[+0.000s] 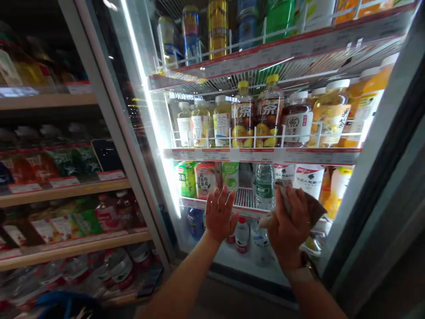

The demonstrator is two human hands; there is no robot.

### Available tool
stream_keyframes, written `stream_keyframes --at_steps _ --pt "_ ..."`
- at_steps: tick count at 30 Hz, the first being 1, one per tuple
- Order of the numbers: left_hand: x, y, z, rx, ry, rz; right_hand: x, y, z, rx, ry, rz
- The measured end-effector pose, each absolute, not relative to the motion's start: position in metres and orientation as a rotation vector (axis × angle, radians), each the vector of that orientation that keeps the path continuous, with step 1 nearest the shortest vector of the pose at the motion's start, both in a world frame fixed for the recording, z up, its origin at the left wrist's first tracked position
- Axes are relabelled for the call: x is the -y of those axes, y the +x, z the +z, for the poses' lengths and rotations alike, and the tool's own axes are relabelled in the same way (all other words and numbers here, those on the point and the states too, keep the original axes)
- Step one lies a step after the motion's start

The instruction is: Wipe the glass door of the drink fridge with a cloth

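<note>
My left hand (220,213) is open, fingers apart and pointing up, its palm toward the glass front of a lit drinks fridge. It appears to rest on the glass, before the lower shelf edge. To its right, my right hand (291,218) presses a grey-brown cloth (316,209) toward the same front; part of the cloth sticks out past the fingers. Behind the glass, a clear water bottle with a green label (264,188) stands between the two hands. Juice cartons, one with a red label (206,180), stand above my left hand.
The fridge's middle shelf (232,155) carries several tea and juice bottles behind a wire rail; cans (218,29) line the top shelf. A metal door frame (109,115) runs down the left. Beyond it, wooden shelves (66,190) hold more bottles. A dark frame edge (372,177) bounds the right.
</note>
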State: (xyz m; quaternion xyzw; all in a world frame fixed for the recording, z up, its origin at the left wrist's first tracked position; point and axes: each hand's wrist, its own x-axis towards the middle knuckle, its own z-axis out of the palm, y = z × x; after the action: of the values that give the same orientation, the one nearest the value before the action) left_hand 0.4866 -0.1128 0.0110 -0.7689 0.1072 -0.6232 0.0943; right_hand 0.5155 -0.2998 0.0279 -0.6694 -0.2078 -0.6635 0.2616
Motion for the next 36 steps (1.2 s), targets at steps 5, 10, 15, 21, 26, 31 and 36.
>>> stream_keyframes --at_steps 5,10,15,21,26,31,36 --pt "0.112 0.486 0.009 -0.306 -2.287 -1.842 0.283 0.509 -0.002 0.804 -1.901 -1.796" --pt "0.112 0.487 0.010 -0.323 -2.275 -1.857 0.291 0.502 -0.068 1.268 -1.955 -1.584" --pt "0.111 0.487 0.010 -0.330 -2.275 -1.876 0.312 0.497 -0.109 1.531 -2.057 -1.516" --pt "0.110 0.489 0.009 -0.326 -2.274 -1.898 0.349 0.516 -0.047 1.045 -1.981 -1.713" --pt "0.111 0.488 0.010 -0.303 -2.262 -1.865 0.353 0.525 0.011 0.407 -1.669 -1.804" --pt "0.111 0.487 0.011 -0.319 -2.257 -1.874 0.321 0.518 0.014 0.545 -1.779 -1.806" --pt "0.110 0.488 0.009 -0.324 -2.260 -1.870 0.292 0.506 -0.023 0.897 -1.841 -1.715"
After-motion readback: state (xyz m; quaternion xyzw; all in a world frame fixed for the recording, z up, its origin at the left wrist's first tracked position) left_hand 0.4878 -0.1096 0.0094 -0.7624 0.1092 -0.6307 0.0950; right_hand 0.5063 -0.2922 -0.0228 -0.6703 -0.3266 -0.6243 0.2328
